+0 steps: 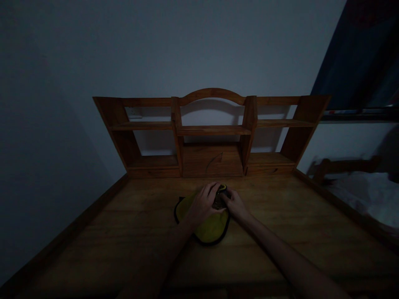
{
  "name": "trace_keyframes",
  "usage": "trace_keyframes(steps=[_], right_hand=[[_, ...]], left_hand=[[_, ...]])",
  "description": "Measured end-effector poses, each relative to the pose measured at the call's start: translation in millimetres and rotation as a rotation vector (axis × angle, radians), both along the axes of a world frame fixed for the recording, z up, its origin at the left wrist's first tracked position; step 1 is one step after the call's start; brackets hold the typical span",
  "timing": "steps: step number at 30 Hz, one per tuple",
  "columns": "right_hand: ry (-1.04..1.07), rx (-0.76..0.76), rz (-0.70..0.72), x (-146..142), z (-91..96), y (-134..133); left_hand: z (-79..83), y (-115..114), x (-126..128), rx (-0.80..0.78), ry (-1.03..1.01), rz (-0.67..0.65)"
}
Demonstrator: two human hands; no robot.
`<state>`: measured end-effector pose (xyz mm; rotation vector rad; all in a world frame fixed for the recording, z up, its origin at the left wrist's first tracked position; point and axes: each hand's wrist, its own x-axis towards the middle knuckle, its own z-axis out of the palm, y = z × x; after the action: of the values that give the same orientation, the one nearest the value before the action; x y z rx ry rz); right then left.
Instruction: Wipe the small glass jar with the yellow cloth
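A yellow, cloth-like piece with a black edge [212, 233] lies on the wooden desktop in front of me. On its upper part sits a dark brownish patch or object [219, 202], too dim to make out, framed by my two hands. From the left, my left hand [203, 204] rests over the yellow piece, its fingers bent and thumb curled around the brownish part. At the upper right edge, my right hand [234, 203] pinches the black-and-yellow rim with bent fingers. My fingertips are partly hidden in the dim light.
A wooden shelf unit [214, 130] stands at the back of the desk [131, 224] against the wall. Raised edges run along the desk's left and right sides. To the right are a wooden chair back [349, 166], pale fabric [364, 195] and a dark window [358, 62].
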<state>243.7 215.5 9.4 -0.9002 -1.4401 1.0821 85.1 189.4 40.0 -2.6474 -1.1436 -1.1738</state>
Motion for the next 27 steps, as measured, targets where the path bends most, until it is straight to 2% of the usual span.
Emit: trace_keyframes(steps=[7,16,21,25,27], right_hand=[[-0.137,0.072,-0.142,3,7.0,-6],[-0.117,0.046,-0.164,4,4.0,-2],[0.120,-0.085,-0.052,0,6.8,-3],[0.459,-0.308,0.083,-5,3.9,-2],[0.559,-0.411,0.128,-6,1.5,-1]], left_hand=[[-1.3,1,0,0.012,-0.009,-0.015],[-2.5,2,-2,-0.003,-0.015,-0.009],[-2.3,3,-1,-0.016,-0.115,0.062],[1.2,3,1,-0.022,-0.273,0.130],[2.7,2,1,-0.033,-0.319,0.147]])
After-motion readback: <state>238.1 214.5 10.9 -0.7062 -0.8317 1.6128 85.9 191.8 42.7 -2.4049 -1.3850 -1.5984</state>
